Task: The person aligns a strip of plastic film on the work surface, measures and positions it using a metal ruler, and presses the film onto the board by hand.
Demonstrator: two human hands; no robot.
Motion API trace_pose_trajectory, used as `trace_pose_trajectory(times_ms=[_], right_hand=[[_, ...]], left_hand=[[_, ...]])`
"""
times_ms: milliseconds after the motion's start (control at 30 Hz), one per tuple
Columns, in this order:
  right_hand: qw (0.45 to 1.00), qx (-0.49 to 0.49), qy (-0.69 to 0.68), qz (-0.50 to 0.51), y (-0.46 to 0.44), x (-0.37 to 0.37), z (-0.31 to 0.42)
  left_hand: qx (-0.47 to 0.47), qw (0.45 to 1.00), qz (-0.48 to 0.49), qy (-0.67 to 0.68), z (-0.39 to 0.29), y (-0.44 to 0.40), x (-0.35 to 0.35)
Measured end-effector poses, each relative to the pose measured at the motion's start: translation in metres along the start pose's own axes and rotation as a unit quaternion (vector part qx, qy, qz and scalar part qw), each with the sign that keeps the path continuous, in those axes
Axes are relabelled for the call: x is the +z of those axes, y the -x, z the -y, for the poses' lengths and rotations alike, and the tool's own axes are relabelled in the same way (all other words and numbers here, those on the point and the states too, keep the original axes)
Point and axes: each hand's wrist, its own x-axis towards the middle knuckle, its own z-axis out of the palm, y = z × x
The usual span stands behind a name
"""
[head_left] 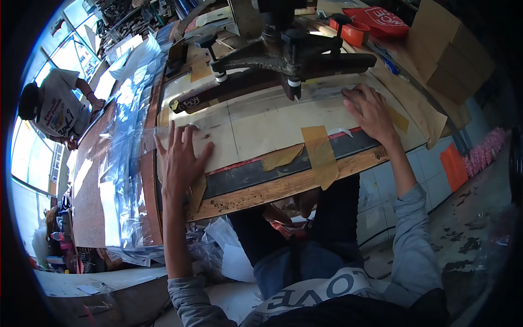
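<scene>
My left hand lies with fingers spread at the left side of a pale work board, touching the end of a clear plastic strip. My right hand rests at the other end of this clear plastic sheet, fingers slightly bent and thumb apart. Between and beyond my hands, a dark press bar hangs from a metal bracket with black knobs. It crosses over the board close to the plastic; whether they touch I cannot tell. Brown tape covers part of the board's dark front edge.
Layers of clear plastic film lie on the table at left, where another person stands handling something. At right are a cardboard box, an orange container and a red bag. A wooden edge runs above my lap.
</scene>
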Motion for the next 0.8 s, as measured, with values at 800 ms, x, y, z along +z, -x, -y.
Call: trace_pose_trajectory(times_ms=[800], right_hand=[[0.994,0.077,0.067,0.041,-0.027,0.028,-0.04]], left_hand=[[-0.02,0.997,0.048,0.056,0.043,-0.021,0.033]])
